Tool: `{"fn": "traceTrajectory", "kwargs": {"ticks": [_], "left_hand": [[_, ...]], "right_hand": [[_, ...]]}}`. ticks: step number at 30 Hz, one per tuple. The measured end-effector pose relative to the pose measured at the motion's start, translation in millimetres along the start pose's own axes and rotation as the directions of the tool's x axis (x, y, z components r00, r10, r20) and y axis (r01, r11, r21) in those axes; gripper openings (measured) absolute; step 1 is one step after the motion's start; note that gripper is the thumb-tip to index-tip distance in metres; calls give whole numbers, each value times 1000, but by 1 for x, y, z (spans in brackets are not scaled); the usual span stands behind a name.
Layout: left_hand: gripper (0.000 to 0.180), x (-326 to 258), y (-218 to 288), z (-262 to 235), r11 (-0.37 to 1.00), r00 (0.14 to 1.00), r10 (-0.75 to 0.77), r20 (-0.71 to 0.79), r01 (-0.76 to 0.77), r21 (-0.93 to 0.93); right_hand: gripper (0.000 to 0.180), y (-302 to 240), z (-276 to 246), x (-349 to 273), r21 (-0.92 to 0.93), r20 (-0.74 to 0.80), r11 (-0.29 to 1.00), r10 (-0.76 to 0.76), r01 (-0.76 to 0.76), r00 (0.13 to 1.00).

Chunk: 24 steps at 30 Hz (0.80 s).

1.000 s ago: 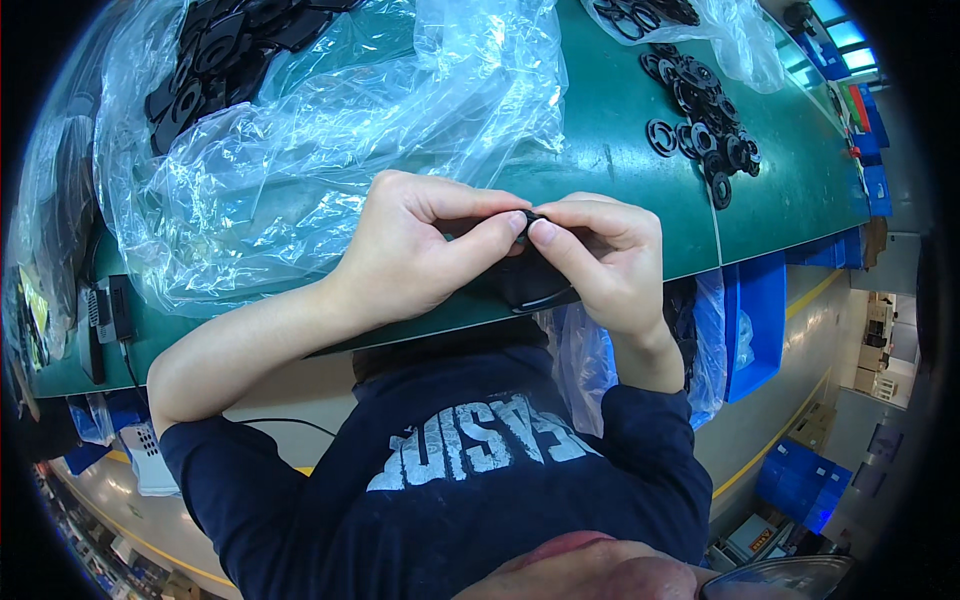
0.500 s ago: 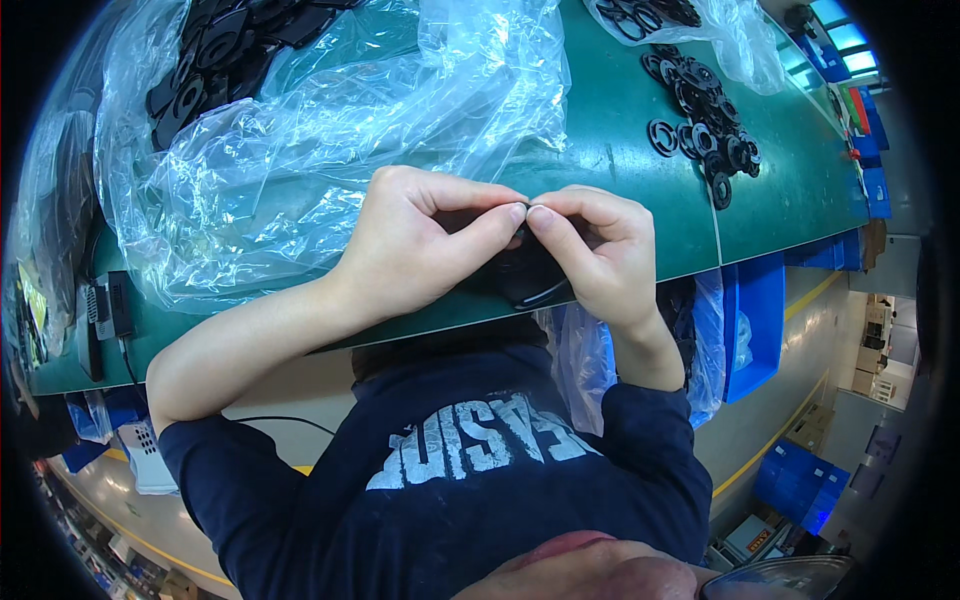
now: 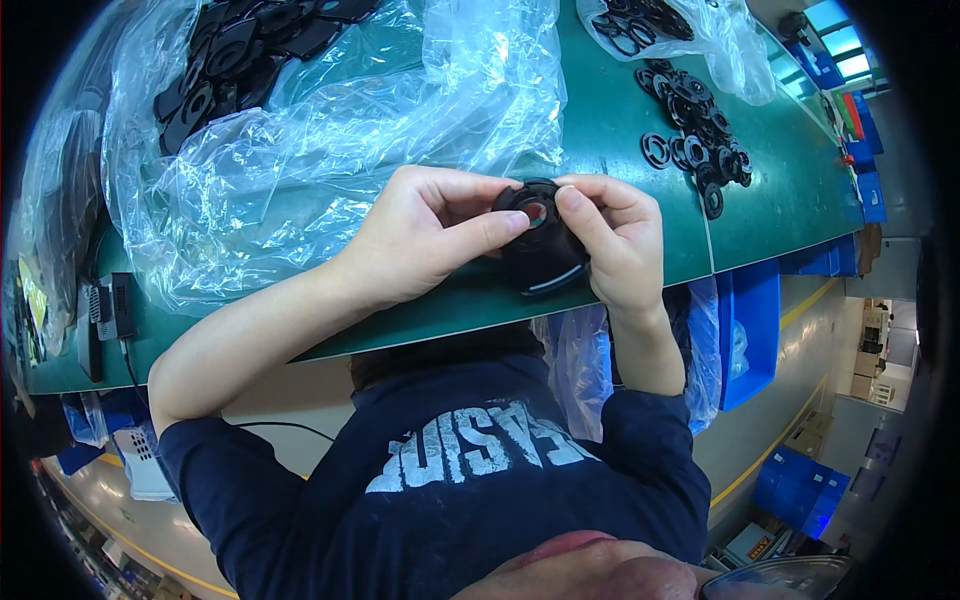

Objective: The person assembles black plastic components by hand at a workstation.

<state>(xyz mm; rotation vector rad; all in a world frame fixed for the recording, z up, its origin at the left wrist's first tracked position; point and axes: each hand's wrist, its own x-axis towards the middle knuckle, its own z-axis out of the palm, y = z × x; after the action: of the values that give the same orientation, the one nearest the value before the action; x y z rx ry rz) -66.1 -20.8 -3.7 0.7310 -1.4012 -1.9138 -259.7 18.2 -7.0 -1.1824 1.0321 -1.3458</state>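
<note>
Left hand: my left hand grips the round black plastic part from its 9 o'clock side, thumb pressed on its face.
Right hand: my right hand clasps the part from 3 o'clock.
Part: held over the near edge of the green table.
Around: clear plastic bag at 10 o'clock; loose black rings at 2 o'clock.

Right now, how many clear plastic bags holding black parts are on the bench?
2: large bag upper left, behind left hand; smaller bag at top right. Others may be hidden.

Round black part with red-centred disc, above green bench edge
</note>
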Motion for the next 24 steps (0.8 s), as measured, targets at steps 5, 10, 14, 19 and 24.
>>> {"fn": "traceTrajectory", "kwargs": {"ticks": [5,10,14,19,24], "left_hand": [[26,-4,0,7,995,998,24,-63,-17,100],[25,-8,0,10,873,973,223,-51,-176,455],[23,-10,11,11,689,963,269,15,-203,696],[23,-9,-1,14,784,926,374,-52,-286,551],[22,-7,-6,12,839,932,353,-83,-276,468]], "right_hand": [[16,-15,3,7,-619,57,705,-400,346,915],[15,-27,16,8,-730,165,534,-468,427,868],[14,-35,15,6,-747,245,468,-465,472,850],[16,-39,19,-1,-772,274,416,-463,480,843],[17,-36,18,-1,-758,237,443,-498,479,834]]}}
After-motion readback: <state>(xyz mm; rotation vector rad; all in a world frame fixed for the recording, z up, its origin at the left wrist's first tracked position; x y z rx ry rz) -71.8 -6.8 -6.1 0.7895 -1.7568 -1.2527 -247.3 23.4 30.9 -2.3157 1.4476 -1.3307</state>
